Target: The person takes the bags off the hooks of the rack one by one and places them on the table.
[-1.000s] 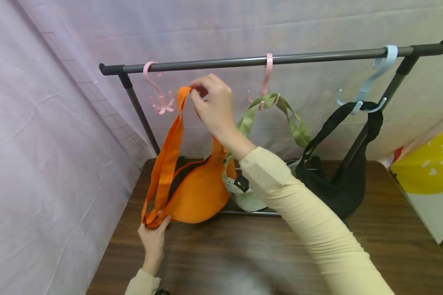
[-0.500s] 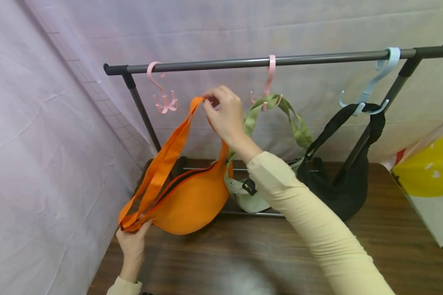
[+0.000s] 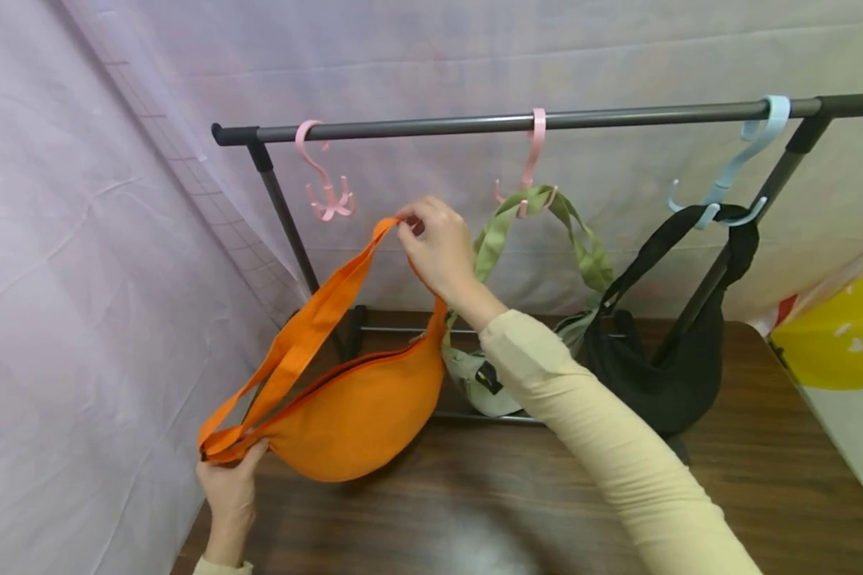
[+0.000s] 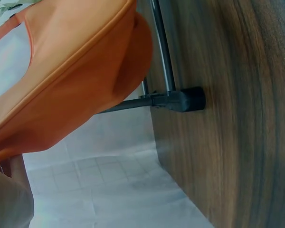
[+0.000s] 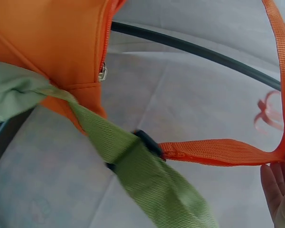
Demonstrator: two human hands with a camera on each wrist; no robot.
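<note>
Brown wooden table [image 3: 726, 479] carries a dark garment rail [image 3: 475, 124]. Orange bag [image 3: 352, 415] hangs below the rail's left pink hook [image 3: 324, 188], clear of it. Right hand [image 3: 439, 247] pinches the orange strap [image 3: 309, 319] top; left hand [image 3: 230, 495] grips the bag's left end.

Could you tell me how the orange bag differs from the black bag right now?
The orange bag hangs from no hook: the right hand pinches its strap while the left hand holds its end; the black bag hangs by its strap from the blue hook. The orange bag sits slanted near the rack's left side; the black bag hangs at its right. Both are crescent-shaped bags with webbing straps.
</note>
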